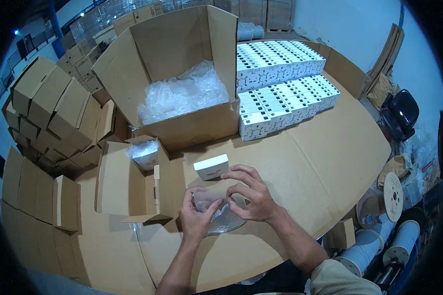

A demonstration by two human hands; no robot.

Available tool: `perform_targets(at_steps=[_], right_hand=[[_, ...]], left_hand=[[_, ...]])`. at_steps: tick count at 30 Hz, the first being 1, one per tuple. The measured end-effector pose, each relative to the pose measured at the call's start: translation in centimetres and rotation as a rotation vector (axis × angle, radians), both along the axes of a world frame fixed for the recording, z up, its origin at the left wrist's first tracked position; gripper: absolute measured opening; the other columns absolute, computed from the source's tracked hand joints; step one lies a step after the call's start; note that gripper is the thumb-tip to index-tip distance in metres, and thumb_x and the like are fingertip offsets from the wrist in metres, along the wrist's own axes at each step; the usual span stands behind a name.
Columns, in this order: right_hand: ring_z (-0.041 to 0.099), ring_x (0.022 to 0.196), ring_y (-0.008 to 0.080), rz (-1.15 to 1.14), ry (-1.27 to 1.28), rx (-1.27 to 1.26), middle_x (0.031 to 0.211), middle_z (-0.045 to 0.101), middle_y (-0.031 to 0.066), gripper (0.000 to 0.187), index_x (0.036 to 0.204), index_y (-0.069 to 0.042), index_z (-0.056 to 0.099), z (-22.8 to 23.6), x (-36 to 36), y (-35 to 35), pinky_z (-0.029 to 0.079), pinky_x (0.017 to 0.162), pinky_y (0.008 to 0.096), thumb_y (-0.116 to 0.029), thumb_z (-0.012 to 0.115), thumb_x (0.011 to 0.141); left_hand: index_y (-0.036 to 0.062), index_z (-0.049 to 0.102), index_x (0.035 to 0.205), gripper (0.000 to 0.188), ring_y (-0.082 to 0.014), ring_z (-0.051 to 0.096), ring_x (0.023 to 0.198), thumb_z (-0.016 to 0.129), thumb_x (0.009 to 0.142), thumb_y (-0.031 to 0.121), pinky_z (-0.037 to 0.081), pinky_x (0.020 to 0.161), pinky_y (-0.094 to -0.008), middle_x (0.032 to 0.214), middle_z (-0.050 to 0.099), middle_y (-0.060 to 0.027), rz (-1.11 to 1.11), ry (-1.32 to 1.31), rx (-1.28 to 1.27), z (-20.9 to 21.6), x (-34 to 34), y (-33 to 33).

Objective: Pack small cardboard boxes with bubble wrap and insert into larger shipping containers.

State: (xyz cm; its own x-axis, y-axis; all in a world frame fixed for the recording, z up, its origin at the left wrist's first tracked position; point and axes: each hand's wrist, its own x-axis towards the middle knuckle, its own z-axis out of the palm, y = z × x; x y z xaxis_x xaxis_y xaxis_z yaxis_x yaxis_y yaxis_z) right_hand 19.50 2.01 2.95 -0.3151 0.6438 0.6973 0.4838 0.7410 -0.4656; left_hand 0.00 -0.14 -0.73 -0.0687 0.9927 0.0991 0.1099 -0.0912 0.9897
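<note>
A clear plastic bag (pixel 226 220) is between my hands, just above the cardboard-covered table. My left hand (pixel 196 219) is closed on its left side, thumb in front. The thumb and index finger of my right hand (pixel 255 195) pinch the bag's upper edge, while the other fingers reach out beyond it. Just past my fingertips a small white box (pixel 211 167) with a printed front stands on the table, and my right fingers partly overlap its right corner. I cannot tell whether they touch it.
Left of my hands stands an open carton (pixel 150 196) with a plastic-wrapped item (pixel 145 155) inside. Behind it, a large open carton (pixel 197 125) holds crumpled clear bags (pixel 184 93). White boxes (pixel 285 105) stand in rows at the back right. Folded brown cartons (pixel 54 108) pile up left.
</note>
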Motion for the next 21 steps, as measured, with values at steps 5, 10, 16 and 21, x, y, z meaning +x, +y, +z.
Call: perform_targets(at_steps=[5,10,16,21], right_hand=[[0.059,0.113,0.0296,-0.028,-0.049,0.039,0.104,0.069,0.0043,0.027,0.091,-0.009,0.069,-0.3,0.0,-0.1,0.049,0.096,0.0417,-0.007,0.082,0.068],[0.064,0.095,0.0208,-0.053,-0.048,0.046,0.089,0.069,-0.0011,0.029,0.095,-0.011,0.07,-0.3,-0.4,-0.4,0.047,0.09,0.0392,-0.008,0.085,0.07],[0.065,0.082,0.0158,0.018,-0.141,-0.012,0.085,0.07,-0.0015,0.027,0.099,-0.012,0.072,-0.2,-0.4,-0.1,0.044,0.094,0.0405,-0.01,0.084,0.075],[0.069,0.087,0.019,0.059,-0.152,-0.288,0.089,0.073,0.0027,0.012,0.097,-0.01,0.072,1.1,-0.8,0.0,0.041,0.105,0.0445,-0.012,0.075,0.086]], left_hand=[[0.0042,0.059,0.115,0.048,-0.0146,0.069,0.091,0.088,0.077,0.008,0.056,0.078,-0.0296,0.097,0.071,-0.0089,0.014,0.071,0.054,0.2,0.3,-0.1],[0.0042,0.059,0.115,0.048,-0.0143,0.069,0.091,0.088,0.076,0.008,0.057,0.076,-0.0296,0.097,0.071,-0.0084,0.009,0.101,0.049,0.0,0.0,-0.1],[0.0047,0.059,0.116,0.053,-0.0187,0.072,0.091,0.09,0.073,0.01,0.058,0.075,-0.0312,0.1,0.072,-0.0121,-0.05,0.201,0.114,0.1,-0.3,-0.2],[0.0051,0.059,0.118,0.056,-0.0206,0.073,0.093,0.09,0.072,0.013,0.058,0.077,-0.0326,0.105,0.072,-0.0132,-0.079,0.204,0.105,0.3,-0.2,-0.1]])
